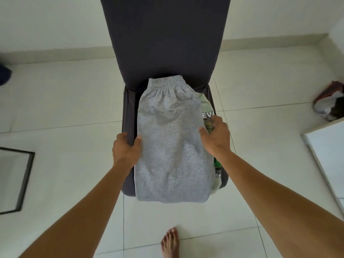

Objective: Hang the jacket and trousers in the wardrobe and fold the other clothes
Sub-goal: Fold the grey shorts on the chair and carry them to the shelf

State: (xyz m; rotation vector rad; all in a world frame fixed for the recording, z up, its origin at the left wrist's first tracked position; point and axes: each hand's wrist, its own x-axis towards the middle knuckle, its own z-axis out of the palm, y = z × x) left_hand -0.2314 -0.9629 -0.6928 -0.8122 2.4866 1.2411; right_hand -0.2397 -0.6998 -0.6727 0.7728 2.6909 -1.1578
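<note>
Folded grey sweatpants (171, 142) lie flat on the seat of a dark chair (163, 43), elastic waistband toward the backrest, folded end hanging over the front edge. Under them, at the right, a pale green printed garment (207, 110) sticks out. My left hand (126, 148) grips the left edge of the grey sweatpants, thumb on top and fingers tucked under. My right hand (216, 136) holds the right edge, thumb on the grey cloth, fingers resting on the printed garment.
White tiled floor surrounds the chair. A black-framed mirror or panel (16, 181) lies at the left. A bag with clothes (329, 101) sits at the far right, a white furniture edge (325, 155) below it. My bare foot (170, 243) stands in front of the chair.
</note>
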